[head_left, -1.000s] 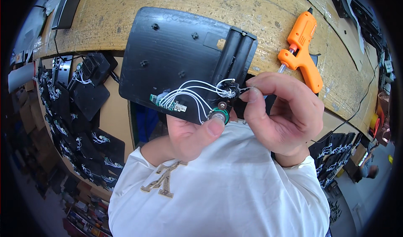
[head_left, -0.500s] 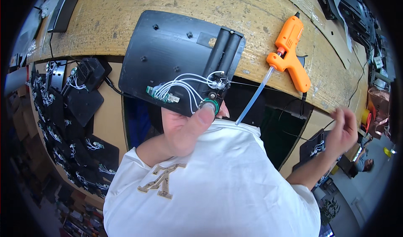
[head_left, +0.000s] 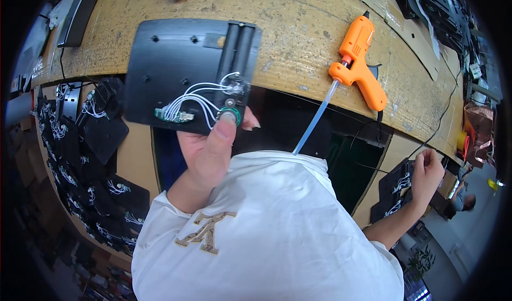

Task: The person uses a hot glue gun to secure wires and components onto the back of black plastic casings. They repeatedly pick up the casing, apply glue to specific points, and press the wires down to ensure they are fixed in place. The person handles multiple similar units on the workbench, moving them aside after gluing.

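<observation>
At the left of the frame, we see several dark panels [head_left: 133, 198] with wires lying on them. Left of the centre, a black panel [head_left: 165, 55] is lifted in front of the table [head_left: 298, 50]. On its lower part is a small green board [head_left: 173, 115], from which white wires [head_left: 194, 95] go towards the right. Below, the left hand [head_left: 205, 154] is gripping the panel at its lower edge, and the thumb presses on a round part [head_left: 232, 111] with a green ring. Just above this part, a shiny clear lump [head_left: 233, 87] covers some wire ends; we judge that it is glue. So the wiring seems done, but the green board does not look fastened yet. At the upper right, an orange glue gun [head_left: 354, 45] lies on the table, with its glue stick [head_left: 314, 125] pointing down. At the far right, the right hand [head_left: 428, 173] is away from the panel with curled fingers; we cannot tell if they hold something.
</observation>
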Demonstrator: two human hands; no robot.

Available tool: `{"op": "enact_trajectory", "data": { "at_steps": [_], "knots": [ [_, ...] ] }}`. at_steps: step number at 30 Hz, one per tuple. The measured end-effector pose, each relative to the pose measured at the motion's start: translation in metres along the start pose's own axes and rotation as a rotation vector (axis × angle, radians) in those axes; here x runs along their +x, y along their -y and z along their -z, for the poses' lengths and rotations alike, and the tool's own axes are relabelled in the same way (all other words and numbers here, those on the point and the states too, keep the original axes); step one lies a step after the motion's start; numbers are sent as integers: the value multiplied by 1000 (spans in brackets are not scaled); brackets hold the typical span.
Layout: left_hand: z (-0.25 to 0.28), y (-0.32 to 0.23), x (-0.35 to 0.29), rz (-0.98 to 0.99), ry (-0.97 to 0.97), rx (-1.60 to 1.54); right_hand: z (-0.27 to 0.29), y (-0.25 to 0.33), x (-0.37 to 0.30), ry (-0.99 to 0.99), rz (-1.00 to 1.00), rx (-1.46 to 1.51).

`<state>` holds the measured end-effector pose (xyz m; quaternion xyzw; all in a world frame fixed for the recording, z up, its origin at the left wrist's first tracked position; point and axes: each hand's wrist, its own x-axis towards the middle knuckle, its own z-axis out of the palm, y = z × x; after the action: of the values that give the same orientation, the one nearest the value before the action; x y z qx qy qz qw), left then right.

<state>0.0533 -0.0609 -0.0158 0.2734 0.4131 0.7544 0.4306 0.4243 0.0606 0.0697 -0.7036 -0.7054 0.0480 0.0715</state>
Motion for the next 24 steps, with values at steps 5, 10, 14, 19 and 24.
{"op": "enact_trajectory", "data": {
  "at_steps": [5, 10, 14, 19, 24],
  "knots": [
    [5, -1, -1, -123, 23, 250, -11, 5, 13, -79, 29, 99],
    [1, -1, 8, -113, 53, 301, -12, -7, 34, -157, 48, 250],
    [-20, -2, 49, -156, 131, 461, -8, -28, 83, -210, 72, 343],
    [-61, 12, 122, -306, 328, 719, -5, -53, 149, -266, 58, 308],
    [-91, 26, 167, -347, 387, 1076, -13, -78, 191, -328, -13, 265]
  ]
}}
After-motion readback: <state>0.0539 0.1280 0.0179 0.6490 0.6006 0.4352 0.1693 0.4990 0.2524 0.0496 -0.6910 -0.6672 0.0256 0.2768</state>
